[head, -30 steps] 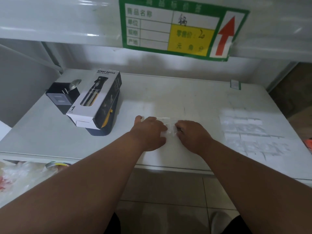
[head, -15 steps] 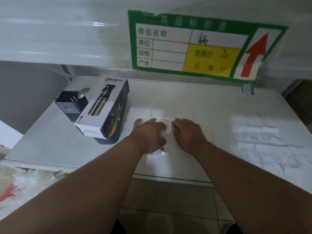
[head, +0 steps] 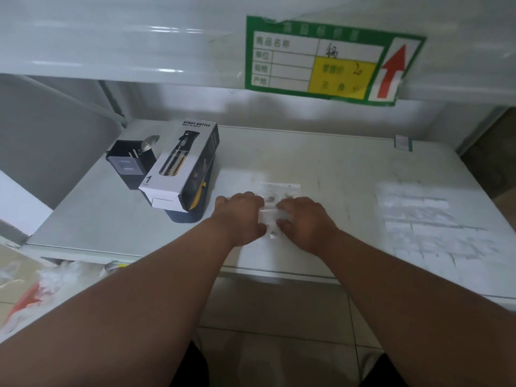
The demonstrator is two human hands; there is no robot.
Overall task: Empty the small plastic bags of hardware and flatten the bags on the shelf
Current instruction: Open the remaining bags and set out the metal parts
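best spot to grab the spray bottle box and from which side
Grip the spray bottle box across its long side walls near the middle, coming from above and the right. It lies tilted, propped on a dark object, with a black holder close on its left.

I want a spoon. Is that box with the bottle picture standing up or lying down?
Lying down, tilted: the box rests long side down, propped on a dark thing beneath it.

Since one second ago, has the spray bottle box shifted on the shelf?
No. The spray bottle box lies propped beside the black holder as before; only the camera moved.
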